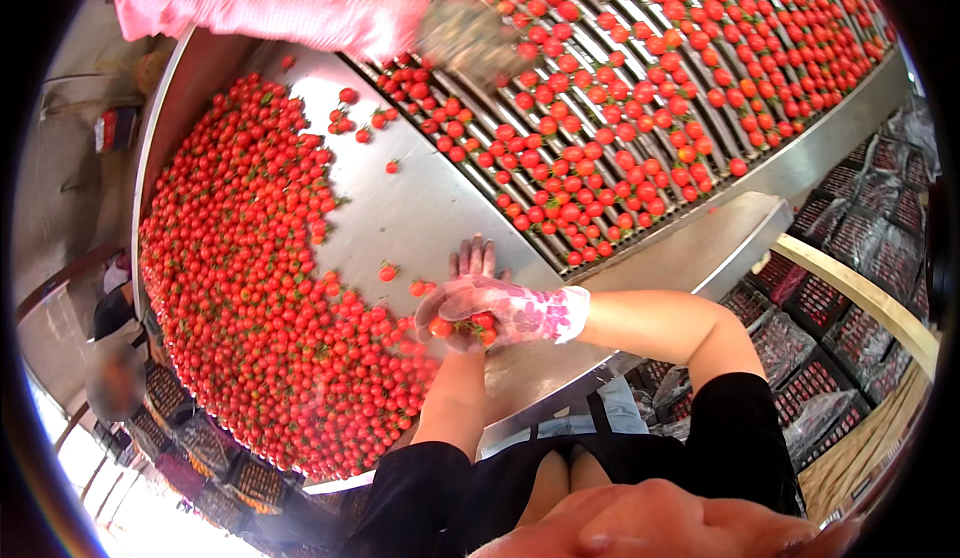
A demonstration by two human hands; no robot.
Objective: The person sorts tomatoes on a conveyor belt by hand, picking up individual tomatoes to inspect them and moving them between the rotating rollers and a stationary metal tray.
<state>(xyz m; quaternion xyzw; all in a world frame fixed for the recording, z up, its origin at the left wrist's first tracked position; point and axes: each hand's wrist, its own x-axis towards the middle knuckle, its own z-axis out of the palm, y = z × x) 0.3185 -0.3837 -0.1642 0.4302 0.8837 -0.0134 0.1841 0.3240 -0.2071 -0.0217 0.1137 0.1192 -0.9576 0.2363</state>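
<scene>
Smooth, shiny metal tray, glossy tomatoes
Right of the tray, polished metal rollers and shiny plastic film; over its far end, matt cloth sleeve.

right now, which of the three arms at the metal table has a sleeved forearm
The co-worker's arm at upper left: a long pink sleeve covers it, while the person's left forearm and right forearm show bare skin.

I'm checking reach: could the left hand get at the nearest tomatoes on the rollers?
Probably yes: only bare metal seems to lie between the left hand and those tomatoes on the rollers, though the right hand partly covers it.
</scene>
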